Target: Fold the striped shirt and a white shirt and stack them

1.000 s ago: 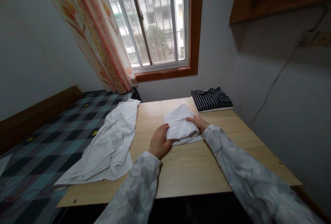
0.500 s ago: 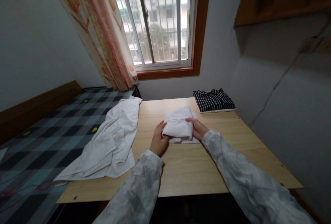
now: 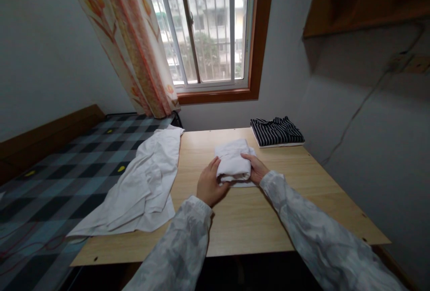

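Note:
A white garment, folded into a thick bundle [image 3: 234, 161], lies on the wooden table [image 3: 248, 223]. My left hand [image 3: 211, 183] grips its near left corner, with the thumb low at the front edge and the fingers along the side. On the right side, my right hand [image 3: 256, 167] holds the bundle with the thumb on top; its other fingers are mostly hidden behind the cloth. Part of the white cloth shows flat beneath the folded part. What kind of garment it is, I cannot tell.
Another white garment [image 3: 144, 188] lies loosely spread over the table's left side. At the back right sits a folded black striped garment [image 3: 277, 131] on something white. A bed with a checked cover [image 3: 67, 174] adjoins the table's left, and a wall shelf [image 3: 366, 4] hangs upper right.
My left hand has shifted slightly right, its thumb further along the bundle's near edge. The bundle's left side is drawn in, so it looks narrower. My right hand is almost unmoved.

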The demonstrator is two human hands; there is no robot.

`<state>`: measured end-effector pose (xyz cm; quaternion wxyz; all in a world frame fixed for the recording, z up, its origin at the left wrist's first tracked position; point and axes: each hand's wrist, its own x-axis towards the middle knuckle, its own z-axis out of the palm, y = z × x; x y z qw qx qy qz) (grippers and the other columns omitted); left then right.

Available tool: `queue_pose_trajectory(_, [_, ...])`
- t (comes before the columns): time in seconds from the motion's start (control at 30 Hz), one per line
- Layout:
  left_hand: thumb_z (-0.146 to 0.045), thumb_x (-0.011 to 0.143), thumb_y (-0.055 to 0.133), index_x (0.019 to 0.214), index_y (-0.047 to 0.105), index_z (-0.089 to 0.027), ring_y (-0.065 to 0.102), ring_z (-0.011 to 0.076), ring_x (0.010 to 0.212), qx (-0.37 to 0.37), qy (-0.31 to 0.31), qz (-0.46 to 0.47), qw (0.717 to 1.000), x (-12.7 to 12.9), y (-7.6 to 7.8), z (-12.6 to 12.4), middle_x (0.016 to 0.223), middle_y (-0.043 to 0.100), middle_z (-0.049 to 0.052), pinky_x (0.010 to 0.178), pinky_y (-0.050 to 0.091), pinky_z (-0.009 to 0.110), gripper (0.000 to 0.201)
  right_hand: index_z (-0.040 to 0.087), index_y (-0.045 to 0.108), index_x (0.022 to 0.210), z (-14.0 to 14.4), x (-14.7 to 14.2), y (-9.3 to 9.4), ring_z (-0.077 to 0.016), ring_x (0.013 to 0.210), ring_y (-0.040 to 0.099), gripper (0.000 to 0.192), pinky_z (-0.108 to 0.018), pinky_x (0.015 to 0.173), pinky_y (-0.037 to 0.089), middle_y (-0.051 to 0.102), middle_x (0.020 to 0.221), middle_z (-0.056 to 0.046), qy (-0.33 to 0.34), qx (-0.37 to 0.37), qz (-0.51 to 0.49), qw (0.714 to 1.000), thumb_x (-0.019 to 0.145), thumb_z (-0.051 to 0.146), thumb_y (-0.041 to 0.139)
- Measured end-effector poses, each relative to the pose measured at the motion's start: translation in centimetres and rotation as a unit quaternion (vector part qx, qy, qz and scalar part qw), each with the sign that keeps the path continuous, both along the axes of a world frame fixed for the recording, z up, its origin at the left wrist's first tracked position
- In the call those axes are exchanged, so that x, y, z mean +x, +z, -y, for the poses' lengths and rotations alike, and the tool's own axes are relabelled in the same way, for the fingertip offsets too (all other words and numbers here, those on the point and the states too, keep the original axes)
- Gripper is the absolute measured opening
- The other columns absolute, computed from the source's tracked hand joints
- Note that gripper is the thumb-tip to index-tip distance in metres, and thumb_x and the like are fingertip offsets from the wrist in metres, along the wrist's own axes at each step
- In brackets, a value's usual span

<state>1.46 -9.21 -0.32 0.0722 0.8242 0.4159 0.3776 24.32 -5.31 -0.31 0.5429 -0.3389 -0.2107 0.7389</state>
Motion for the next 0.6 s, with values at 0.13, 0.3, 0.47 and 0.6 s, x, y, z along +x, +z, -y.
queue_pose_trajectory(0.13, [-0.013,0.086,0.067,0.158,0.056,-0.026,0.062,0.0328,0.145,-0.001,0.04,-0.013,0.999,-0.2,0.0,0.1,0.165,0.058,0.011,0.122,0.053,0.049,0.075,0.013,0.066,0.138,0.3,-0.1,0.6,-0.0313,0.116,0.081,0.042,-0.052,0.109,0.063,0.084,0.117,-0.016,0.01,0.013,0.004,1.0,0.097,0.02,0.064])
queue_pose_trajectory(0.3, [-0.031,0.082,0.083,0.162,0.054,-0.021,0.064,0.0387,0.141,0.03,0.052,-0.065,0.996,0.3,-0.1,0.4,0.165,0.057,0.017,0.121,0.054,0.053,0.085,0.014,0.067,0.137,0.7,-0.2,0.7,-0.0335,0.12,0.079,0.042,-0.056,0.11,0.061,0.084,0.115,-0.017,0.045,0.027,-0.007,0.999,0.097,0.025,0.063])
queue_pose_trajectory(0.47, [-0.02,0.089,0.073,0.158,0.06,-0.024,0.063,0.0338,0.144,0.054,0.048,-0.112,0.991,-0.1,-0.4,0.2,0.165,0.059,0.013,0.12,0.055,0.048,0.071,0.016,0.068,0.129,0.2,-0.2,-0.3,-0.0336,0.115,0.08,0.039,-0.054,0.103,0.065,0.083,0.112,-0.016,0.024,0.049,0.026,0.998,0.094,0.032,0.066])
queue_pose_trajectory(0.6, [-0.012,0.088,0.071,0.156,0.065,-0.024,0.061,0.0335,0.147,0.073,0.02,-0.153,0.985,-1.2,-0.6,-0.4,0.163,0.061,0.012,0.123,0.053,0.05,0.07,0.019,0.068,0.118,-1.1,0.9,-2.2,-0.03,0.094,0.079,0.035,-0.046,0.087,0.068,0.081,0.099,-0.011,-0.036,0.059,0.193,0.979,0.083,0.025,0.072])
